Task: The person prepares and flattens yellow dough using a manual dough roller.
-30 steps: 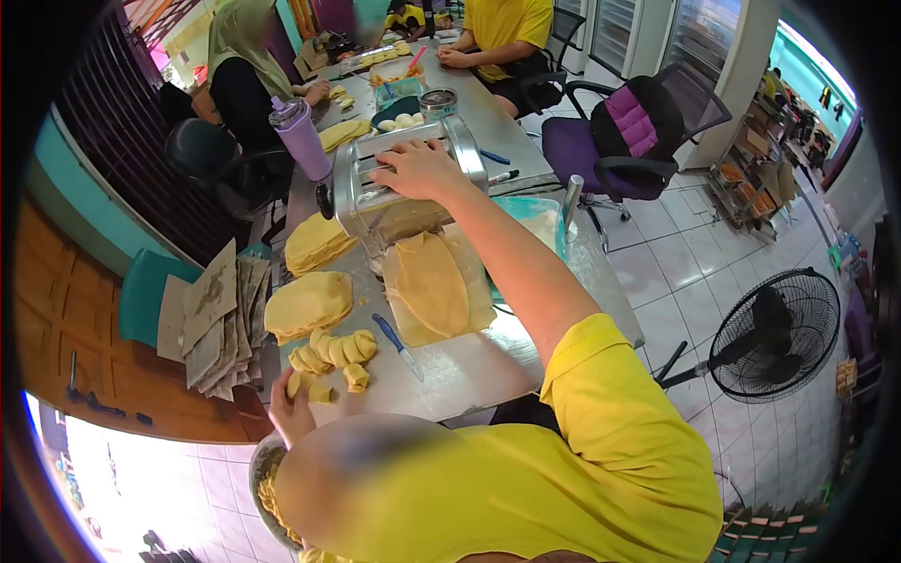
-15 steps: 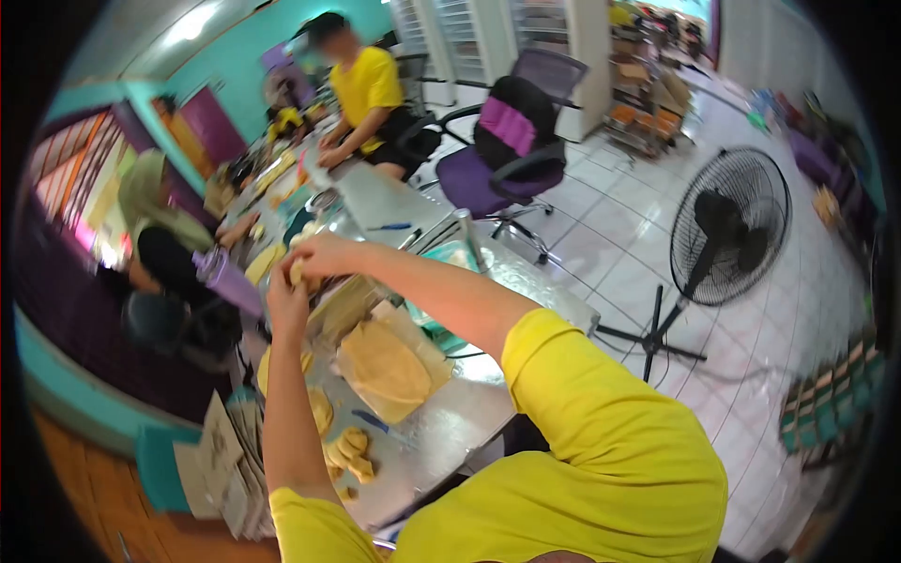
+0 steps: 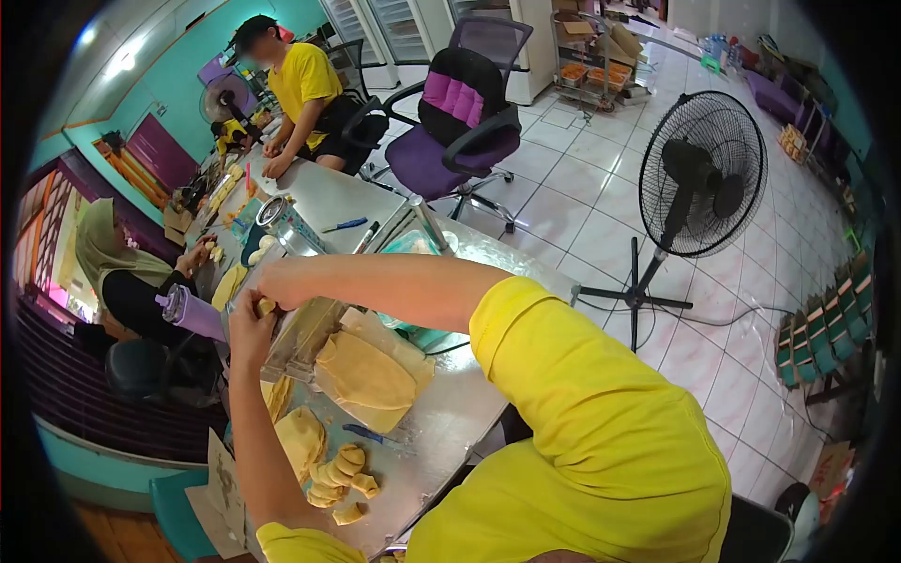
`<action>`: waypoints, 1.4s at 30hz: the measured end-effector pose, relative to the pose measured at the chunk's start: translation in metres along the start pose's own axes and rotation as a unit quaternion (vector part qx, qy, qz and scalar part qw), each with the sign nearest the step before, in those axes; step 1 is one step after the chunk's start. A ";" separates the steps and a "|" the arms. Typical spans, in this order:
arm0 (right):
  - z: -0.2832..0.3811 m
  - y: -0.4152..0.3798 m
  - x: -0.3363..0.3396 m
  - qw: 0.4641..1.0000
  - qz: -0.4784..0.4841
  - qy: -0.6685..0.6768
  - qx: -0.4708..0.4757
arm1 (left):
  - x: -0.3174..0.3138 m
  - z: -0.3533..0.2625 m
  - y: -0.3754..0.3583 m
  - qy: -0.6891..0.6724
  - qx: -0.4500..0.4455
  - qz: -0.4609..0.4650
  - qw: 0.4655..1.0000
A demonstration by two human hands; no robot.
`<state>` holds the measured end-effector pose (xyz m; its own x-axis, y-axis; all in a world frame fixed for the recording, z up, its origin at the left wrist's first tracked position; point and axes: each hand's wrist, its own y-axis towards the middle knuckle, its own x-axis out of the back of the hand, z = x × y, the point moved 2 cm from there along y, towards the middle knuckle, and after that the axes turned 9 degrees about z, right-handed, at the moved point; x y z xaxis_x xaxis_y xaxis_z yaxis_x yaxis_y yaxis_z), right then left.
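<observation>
My left hand (image 3: 250,333) and my right hand (image 3: 286,284) meet over the far left part of the metal table. A small piece of pale yellow dough (image 3: 267,307) is pinched between their closed fingers, partly hidden. Just below my hands sits a clear plastic container (image 3: 305,342). Closer to me, a folded sheet of dough (image 3: 366,375) lies on paper. A blue-handled knife (image 3: 368,433) rests beside it. Several cut dough pieces (image 3: 336,474) and a larger lump of dough (image 3: 300,439) lie near my left forearm.
A purple tumbler (image 3: 195,314) stands left of my hands, a steel tumbler (image 3: 282,225) beyond them. One co-worker (image 3: 141,281) handles dough at left; another (image 3: 305,84) works at the far side. An office chair (image 3: 441,155) and a standing fan (image 3: 702,178) are right of the table.
The camera view has shifted, so the scene sits lower at left and the dough shows more fully. My hands stay together, with the dough piece still between them.
</observation>
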<state>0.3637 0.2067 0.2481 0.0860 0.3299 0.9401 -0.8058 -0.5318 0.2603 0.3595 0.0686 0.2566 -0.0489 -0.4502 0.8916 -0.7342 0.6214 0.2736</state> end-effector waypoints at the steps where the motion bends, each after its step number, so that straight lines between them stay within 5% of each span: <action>1: -0.002 0.002 -0.002 1.000 0.000 -0.007 0.003 | -0.001 0.007 -0.001 -0.062 -0.006 -0.002 0.998; 7: -0.007 -0.001 0.001 0.999 0.022 0.031 -0.015 | -0.008 0.020 0.002 -0.145 0.028 0.001 0.989; 10: -0.001 -0.004 0.002 1.000 0.017 0.005 -0.019 | -0.009 0.025 0.010 -0.022 -0.049 0.011 0.999; 15: 0.000 0.003 -0.004 1.000 0.010 -0.024 -0.015 | -0.004 -0.005 0.005 0.076 0.000 0.032 0.997; 20: -0.005 0.002 0.001 0.998 0.048 0.018 -0.041 | 0.002 0.013 -0.007 -0.107 0.005 0.030 0.994; 23: -0.006 -0.004 -0.003 0.996 -0.020 0.089 0.016 | 0.000 0.026 -0.009 -0.173 0.021 0.024 0.984; 27: 0.000 0.007 -0.002 0.994 0.061 -0.083 0.029 | 0.005 0.015 -0.003 0.026 0.034 0.053 0.998; 29: 0.006 0.005 0.004 0.994 0.051 -0.093 0.034 | -0.001 0.021 -0.001 0.051 -0.026 0.018 0.998; 32: -0.005 0.013 0.000 0.995 0.063 -0.081 0.018 | 0.000 0.023 -0.003 0.074 0.005 0.020 0.997; 37: -0.016 0.006 0.013 0.990 0.091 0.107 0.014 | 0.001 0.029 -0.010 -0.191 -0.011 0.026 0.981; 39: -0.006 0.003 0.018 0.992 0.119 0.050 -0.005 | 0.003 0.019 -0.010 -0.179 -0.001 0.012 0.984; 41: -0.007 0.007 0.007 0.995 0.094 0.019 -0.004 | 0.008 0.004 -0.007 0.049 0.048 0.061 0.996; 42: -0.010 0.009 0.001 0.998 0.067 -0.013 -0.008 | 0.002 0.012 -0.004 0.037 0.024 0.032 0.999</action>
<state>0.3504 0.2097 0.2492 -0.0084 0.2361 0.9717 -0.8198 -0.5580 0.1285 0.3542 0.0573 0.2524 -0.0483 -0.3616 0.9311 -0.7630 0.6149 0.1992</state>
